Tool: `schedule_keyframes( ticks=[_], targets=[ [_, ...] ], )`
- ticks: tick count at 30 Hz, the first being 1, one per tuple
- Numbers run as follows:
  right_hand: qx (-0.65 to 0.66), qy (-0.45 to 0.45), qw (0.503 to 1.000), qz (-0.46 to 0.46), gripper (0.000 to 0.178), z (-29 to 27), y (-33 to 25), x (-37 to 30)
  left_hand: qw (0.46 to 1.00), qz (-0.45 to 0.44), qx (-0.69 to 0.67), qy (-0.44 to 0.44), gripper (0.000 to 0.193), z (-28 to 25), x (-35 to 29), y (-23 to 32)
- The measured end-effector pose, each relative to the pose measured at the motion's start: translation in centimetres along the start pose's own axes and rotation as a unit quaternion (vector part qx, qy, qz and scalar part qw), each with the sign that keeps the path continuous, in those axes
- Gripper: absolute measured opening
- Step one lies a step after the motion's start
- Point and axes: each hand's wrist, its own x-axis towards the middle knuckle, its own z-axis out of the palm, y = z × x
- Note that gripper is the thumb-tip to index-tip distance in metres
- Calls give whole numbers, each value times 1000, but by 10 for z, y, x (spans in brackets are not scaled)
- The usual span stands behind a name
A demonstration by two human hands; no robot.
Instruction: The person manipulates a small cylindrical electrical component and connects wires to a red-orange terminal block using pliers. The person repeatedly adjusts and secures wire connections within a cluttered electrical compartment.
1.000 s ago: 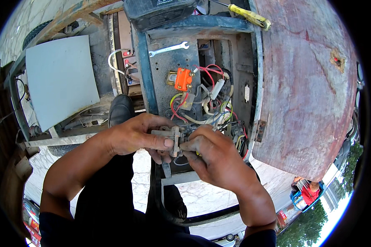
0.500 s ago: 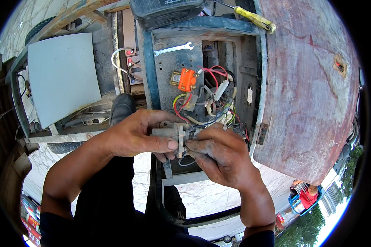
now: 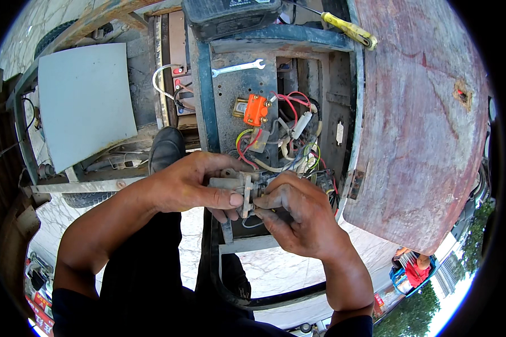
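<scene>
The grey metal part [image 3: 247,194] is near the middle of the frame, a little below, and almost at the same place as half a second ago. The left hand [image 3: 191,185] grips it from its left side, thumb across the front. The right hand [image 3: 303,216] has bent fingers with the tips at its right side; between index finger and thumb there shows now a wider gap than before, but whether they pinch something I cannot tell. Just above lie tangled wires [image 3: 306,154], then the orange block [image 3: 257,110] and the wrench [image 3: 239,68], both unmoved on the metal plate [image 3: 230,90]
</scene>
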Motion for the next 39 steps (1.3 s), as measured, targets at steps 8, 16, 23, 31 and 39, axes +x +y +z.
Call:
schedule_keyframes(
  ticks=[8,16,23,31,39],
  targets=[
    [62,-6,996,67,26,0,0,-1,999,-16,-38,-19,71,-7,6,-9],
    [-17,16,1000,-20,30,-5,2,2,999,7,-32,1,71,-6,5,-3],
    [5,10,1000,7,28,-1,0,2,999,6,-31,-4,73,-5,5,-4],
    [-18,45,999,-8,35,4,3,1,1000,5,-17,14,72,-6,2,-5],
    [-80,38,994,-70,34,2,6,0,999,15,-27,21,71,-5,-2,-4]
  ],
)
